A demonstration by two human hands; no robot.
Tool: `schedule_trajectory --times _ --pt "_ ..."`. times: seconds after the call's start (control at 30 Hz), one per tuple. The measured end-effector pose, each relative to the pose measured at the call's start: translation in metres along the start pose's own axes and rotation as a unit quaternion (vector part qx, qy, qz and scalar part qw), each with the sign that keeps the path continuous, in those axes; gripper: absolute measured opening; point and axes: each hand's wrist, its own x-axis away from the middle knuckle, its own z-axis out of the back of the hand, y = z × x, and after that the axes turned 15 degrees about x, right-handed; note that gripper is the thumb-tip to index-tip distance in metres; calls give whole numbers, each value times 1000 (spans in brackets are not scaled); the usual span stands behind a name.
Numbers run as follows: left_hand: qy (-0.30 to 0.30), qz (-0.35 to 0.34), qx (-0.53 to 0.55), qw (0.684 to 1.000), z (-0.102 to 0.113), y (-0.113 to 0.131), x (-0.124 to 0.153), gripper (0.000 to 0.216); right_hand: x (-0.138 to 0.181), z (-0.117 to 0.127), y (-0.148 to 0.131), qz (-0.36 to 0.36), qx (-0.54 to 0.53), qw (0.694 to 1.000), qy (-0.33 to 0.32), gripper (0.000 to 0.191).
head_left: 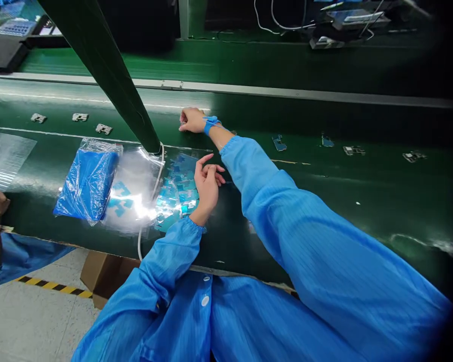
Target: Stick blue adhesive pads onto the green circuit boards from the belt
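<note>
With the right hand [192,119] curled far out on the green surface [362,191] and left hand [207,185] loosely spread over small blue stickers [177,193], the reaching sleeve [287,211] could sweep them away.

**Blue anti-static smock, bare hands, one wrist strap**

The person wears a bright blue smock [249,311] of thin, smooth cloth with a fine woven stripe or grid running through it. Both sleeves are long and loose, and they wrinkle along the arms. Each sleeve ends in a gathered, elasticated cuff: the left cuff [191,226] sits at the centre of the frame, the right cuff [230,146] just above and to the right of it. A round white snap button [205,300] shows on the smock front, low in the frame. The left hand [207,183] and right hand [192,120] are ungloved. A blue wrist strap [210,123] wraps the right wrist.
</note>
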Motion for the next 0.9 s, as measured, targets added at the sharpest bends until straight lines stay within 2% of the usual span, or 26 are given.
schedule_trajectory --times 0.1,0.17,0.2,0.27,0.3,0.33,0.37,0.4,0.47,0.5,0.53,0.63,0.77,0.83,0.9 --pt "13 -4 11 1000 1 1 -3 27 36 18 20 -1 -168 984 53 26" --pt "18 -13 29 999 -1 0 -3 42 84 25 26 -11 -324 941 98 24" --pt "10 -16 41 999 -2 0 -3 51 112 25 25 -19 -390 914 111 30" --pt "-32 -29 63 997 -5 -2 0 62 171 21 21 -51 -491 865 94 47" --pt "-60 -39 66 995 -6 -3 2 60 200 16 19 -60 -517 850 77 52" --pt "-85 -52 66 993 -6 -4 3 55 227 11 19 -61 -520 850 63 55" --pt "-106 -67 60 990 -6 -5 4 51 251 6 21 -62 -492 866 58 59" --pt "-119 -80 47 989 -5 -6 4 48 272 1 26 -62 -432 897 66 61" --pt "-117 -87 8 989 -2 -5 3 49 307 -8 45 -51 -232 964 123 63" --pt "-104 -79 -13 991 0 -3 1 51 319 -12 57 -31 -127 984 122 71" --pt "-91 -66 -35 993 3 -1 0 51 329 -16 69 -17 -52 994 94 75" --pt "-65 -26 -103 992 10 13 1 42 345 -27 93 5 51 996 69 62" --pt "-110 1 -229 967 20 29 25 34 344 -34 96 5 69 990 121 36" --pt "-127 3 -317 940 26 31 43 33 343 -34 93 3 64 989 130 34" --pt "-126 -11 -410 903 29 27 61 33 346 -34 92 17 53 989 134 45"
